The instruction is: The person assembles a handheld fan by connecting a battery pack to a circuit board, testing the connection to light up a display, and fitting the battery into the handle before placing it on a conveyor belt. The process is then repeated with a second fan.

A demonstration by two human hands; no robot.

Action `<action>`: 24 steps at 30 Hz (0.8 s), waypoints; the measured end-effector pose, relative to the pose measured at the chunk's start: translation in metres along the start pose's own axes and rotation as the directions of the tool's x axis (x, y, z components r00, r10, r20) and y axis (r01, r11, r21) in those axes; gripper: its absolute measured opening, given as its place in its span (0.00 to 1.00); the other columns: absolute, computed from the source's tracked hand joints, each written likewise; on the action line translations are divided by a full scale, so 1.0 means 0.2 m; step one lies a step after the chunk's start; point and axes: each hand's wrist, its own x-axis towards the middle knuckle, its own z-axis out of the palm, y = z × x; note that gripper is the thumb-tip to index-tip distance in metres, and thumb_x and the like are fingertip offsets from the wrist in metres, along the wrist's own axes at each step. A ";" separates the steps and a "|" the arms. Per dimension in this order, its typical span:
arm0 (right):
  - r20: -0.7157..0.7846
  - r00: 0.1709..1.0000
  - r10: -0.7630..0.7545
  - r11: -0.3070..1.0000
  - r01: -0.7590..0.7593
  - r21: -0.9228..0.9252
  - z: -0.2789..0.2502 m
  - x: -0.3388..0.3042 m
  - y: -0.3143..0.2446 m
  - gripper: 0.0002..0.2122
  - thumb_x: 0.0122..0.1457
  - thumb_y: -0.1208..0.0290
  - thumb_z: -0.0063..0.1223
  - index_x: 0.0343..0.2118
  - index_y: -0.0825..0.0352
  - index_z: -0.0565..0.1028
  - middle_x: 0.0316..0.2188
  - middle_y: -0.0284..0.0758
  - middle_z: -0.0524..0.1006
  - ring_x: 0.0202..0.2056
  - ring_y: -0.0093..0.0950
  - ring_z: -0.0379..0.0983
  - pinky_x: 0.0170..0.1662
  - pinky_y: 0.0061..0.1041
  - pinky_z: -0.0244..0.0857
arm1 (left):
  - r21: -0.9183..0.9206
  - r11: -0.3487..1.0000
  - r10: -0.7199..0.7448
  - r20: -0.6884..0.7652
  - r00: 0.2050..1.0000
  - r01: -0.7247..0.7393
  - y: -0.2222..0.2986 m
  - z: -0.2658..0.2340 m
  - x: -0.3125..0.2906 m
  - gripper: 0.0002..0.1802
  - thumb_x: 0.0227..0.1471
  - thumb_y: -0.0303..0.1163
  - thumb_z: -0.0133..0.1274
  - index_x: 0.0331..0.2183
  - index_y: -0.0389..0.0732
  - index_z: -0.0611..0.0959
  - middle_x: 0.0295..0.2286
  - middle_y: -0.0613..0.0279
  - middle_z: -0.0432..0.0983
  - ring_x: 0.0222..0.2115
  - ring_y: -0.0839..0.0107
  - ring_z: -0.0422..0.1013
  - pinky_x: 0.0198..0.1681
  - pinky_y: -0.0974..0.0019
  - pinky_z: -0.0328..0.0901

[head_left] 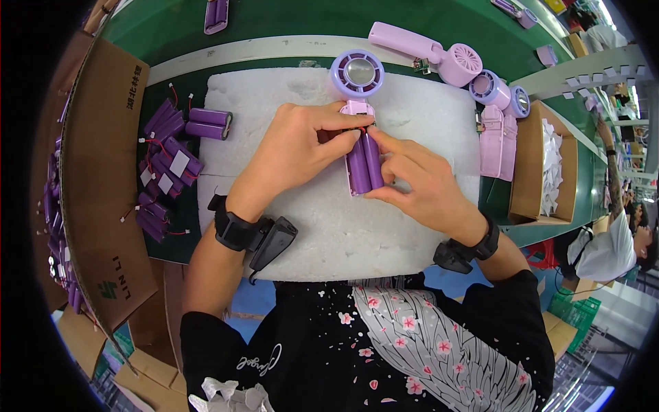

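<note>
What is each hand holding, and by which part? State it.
Both hands, left hand and right hand, grip the purple battery pack seated in the handheld fan's handle, at its upper end and side.

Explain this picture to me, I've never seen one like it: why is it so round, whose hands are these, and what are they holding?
The picture comes from a wide fisheye camera worn on a person's head, looking down, so straight edges bend. The left hand and right hand are that person's own, each with a black wrist strap. Together they hold a small lilac handheld fan on a white foam pad, fingers pressing a pair of purple batteries into its open handle. More purple battery packs lie to the left on the green table; more lilac fans lie to the upper right.
</note>
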 end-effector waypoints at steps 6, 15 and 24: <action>0.040 0.968 0.249 0.947 -0.252 0.201 -0.01 0.06 -0.03 0.20 0.38 0.74 0.72 0.32 0.66 0.70 0.48 0.37 0.70 0.37 0.32 0.71 0.39 0.27 0.69 | -0.025 0.999 -0.044 0.055 0.998 0.045 0.03 -0.01 0.01 0.21 0.41 0.28 0.63 0.42 0.43 0.84 0.27 0.55 0.81 0.21 0.70 0.72 0.30 0.69 0.68; 0.069 0.961 0.267 0.930 -0.276 0.244 -0.02 0.12 -0.03 0.25 0.38 0.71 0.71 0.41 0.67 0.72 0.40 0.32 0.68 0.39 0.26 0.67 0.37 0.24 0.63 | -0.126 0.986 -0.107 0.043 0.993 0.112 -0.01 0.01 0.00 0.30 0.32 0.29 0.70 0.44 0.45 0.83 0.26 0.56 0.81 0.22 0.72 0.71 0.30 0.68 0.67; -0.117 0.927 0.357 0.925 -0.333 0.182 0.07 0.20 -0.05 0.08 0.47 0.74 0.64 0.27 0.71 0.77 0.24 0.34 0.74 0.27 0.26 0.71 0.31 0.24 0.64 | -0.015 0.998 -0.053 0.031 0.998 0.053 -0.01 0.03 -0.01 0.30 0.33 0.26 0.70 0.45 0.43 0.83 0.29 0.60 0.81 0.22 0.77 0.68 0.30 0.70 0.66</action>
